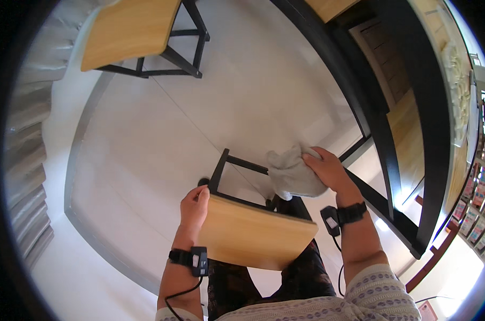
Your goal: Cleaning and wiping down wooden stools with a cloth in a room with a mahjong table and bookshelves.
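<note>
My left hand (194, 206) is closed on the far left corner of a stool (258, 232). The stool has a flat light-wood top and a black frame, and stands close in front of my legs. Its black legs and crossbars show past the far edge of the top. In my right hand (328, 170) is a crumpled light grey cloth (296, 174), bunched up and hanging beyond the stool's far right side. The cloth partly covers the frame behind it. Whether it touches the frame I cannot tell.
A second stool (133, 29) of the same kind stands at the far left. On the right is a black-framed table (381, 96) with a wooden top and shelf. Grey curtains (26, 182) hang along the left wall. Each wrist wears a strapped device with a cable.
</note>
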`<state>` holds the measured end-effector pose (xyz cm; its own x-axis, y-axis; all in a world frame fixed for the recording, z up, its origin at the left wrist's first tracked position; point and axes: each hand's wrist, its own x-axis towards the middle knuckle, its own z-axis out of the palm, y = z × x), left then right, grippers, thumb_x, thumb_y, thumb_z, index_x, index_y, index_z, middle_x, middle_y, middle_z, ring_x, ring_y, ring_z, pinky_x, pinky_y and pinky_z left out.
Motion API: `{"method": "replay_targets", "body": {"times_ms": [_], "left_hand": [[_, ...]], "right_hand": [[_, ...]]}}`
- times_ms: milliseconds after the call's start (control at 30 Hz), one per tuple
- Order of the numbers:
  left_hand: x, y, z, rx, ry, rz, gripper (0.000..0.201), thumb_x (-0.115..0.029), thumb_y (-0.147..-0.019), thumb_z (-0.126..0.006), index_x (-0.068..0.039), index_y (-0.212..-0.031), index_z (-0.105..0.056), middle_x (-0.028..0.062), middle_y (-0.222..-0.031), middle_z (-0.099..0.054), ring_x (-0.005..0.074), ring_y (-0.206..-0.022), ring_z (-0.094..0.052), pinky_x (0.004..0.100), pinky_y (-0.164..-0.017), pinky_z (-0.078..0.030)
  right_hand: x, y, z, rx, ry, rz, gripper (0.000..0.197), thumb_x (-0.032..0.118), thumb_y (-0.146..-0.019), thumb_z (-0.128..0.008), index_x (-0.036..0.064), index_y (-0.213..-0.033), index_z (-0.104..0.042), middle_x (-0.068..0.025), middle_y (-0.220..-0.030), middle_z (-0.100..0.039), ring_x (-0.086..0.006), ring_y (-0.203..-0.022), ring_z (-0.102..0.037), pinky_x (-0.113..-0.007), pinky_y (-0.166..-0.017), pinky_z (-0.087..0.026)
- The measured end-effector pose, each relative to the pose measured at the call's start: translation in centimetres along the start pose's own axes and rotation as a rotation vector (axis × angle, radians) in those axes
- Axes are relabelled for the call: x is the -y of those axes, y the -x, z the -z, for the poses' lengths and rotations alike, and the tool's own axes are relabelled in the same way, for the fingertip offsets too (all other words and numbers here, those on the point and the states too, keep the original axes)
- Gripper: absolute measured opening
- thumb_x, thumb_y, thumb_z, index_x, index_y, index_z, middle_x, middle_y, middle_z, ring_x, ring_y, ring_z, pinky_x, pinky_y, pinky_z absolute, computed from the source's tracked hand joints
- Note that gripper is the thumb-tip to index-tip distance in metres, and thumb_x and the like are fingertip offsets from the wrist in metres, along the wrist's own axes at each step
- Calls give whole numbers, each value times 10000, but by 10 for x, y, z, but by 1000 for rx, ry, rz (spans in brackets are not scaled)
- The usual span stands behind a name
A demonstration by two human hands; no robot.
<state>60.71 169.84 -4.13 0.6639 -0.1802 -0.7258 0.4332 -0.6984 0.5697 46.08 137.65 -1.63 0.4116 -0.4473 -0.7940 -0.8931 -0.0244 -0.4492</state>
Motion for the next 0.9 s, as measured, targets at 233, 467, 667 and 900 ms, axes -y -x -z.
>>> {"method": "replay_targets", "body": {"times_ms": [233,467,667,900], "left_hand": [[-62,-49,-20,11,-114,20,467,-439,-845,-629,-5,-1005,-690,77,-777,-670,147,-700,-604,293,-647,-478],[-144,-70,-48,159,-324,-82,582,-557,-855,-535,-29,-1057,-676,152,-920,-694,264,-893,-655,343,-803,-493],[-154,-70,-38,297,-330,-155,595,-556,-910,-459,-29,-1110,-650,161,-1083,-667,274,-1017,-628,330,-901,-457],[-142,-113,44,256,-11,-45,632,-528,-926,-498,-46,-1334,-480,113,-1214,-606,236,-1109,-565,389,-956,-408]], "right_hand": [[3,48,33,-113,-170,67,555,401,-823,-692,31,-1224,-591,-160,-1132,-645,-225,-1048,-608,-315,-918,-453],[0,57,35,-252,-329,187,514,347,-824,-716,22,-1203,-595,-155,-1118,-649,-207,-1040,-604,-307,-900,-466],[20,59,-2,-507,-81,331,387,278,-816,-711,93,-1144,-621,-159,-1067,-609,-296,-1008,-589,-371,-873,-471],[33,54,-63,-852,19,584,343,170,-780,-712,116,-1108,-628,-175,-1021,-596,-395,-957,-561,-429,-822,-478]]}}
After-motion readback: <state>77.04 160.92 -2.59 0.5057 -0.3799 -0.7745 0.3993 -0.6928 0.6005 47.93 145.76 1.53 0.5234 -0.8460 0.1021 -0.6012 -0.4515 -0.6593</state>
